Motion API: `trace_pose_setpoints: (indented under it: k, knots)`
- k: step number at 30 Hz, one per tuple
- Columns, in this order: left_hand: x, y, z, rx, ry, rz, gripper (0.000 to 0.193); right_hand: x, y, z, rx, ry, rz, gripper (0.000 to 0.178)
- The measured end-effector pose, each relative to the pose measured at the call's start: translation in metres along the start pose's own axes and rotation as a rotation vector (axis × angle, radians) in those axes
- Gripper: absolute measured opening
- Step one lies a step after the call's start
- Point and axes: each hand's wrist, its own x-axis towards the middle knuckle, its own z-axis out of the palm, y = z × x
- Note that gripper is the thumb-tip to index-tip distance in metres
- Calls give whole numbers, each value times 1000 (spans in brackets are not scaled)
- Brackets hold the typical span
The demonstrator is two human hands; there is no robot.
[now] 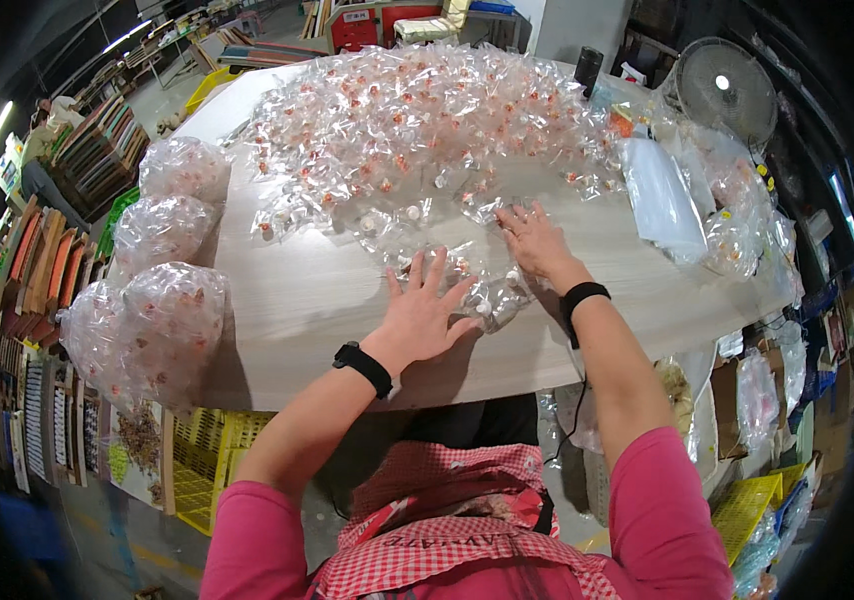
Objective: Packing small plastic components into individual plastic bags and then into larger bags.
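Observation:
My left hand (419,318) is spread over the near middle of the pale table, fingers apart, touching the edge of a few small clear plastic bags (497,298). To its right, my right hand (539,246) reaches forward with fingers stretched out over other bags, holding nothing that I can see. Between the hands lie little clear bags with small whitish and orange pieces inside. A large heap of the same small bags (397,110) covers the far part of the table (307,310). Both wrists wear black bands.
Big stuffed clear sacks (172,325) line the table's left edge. At the right lie a stack of flat clear plastic bags (662,200) and more filled bags (732,240), with a round fan (725,92) behind. Yellow crates (202,465) stand below the near left edge.

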Motion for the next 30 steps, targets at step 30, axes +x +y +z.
trace_pose_setpoints:
  k: [30]
  knots:
    - [3, 10, -1, -55, -6, -1, 67, -93, 64, 3, -26, 244, 30, 49]
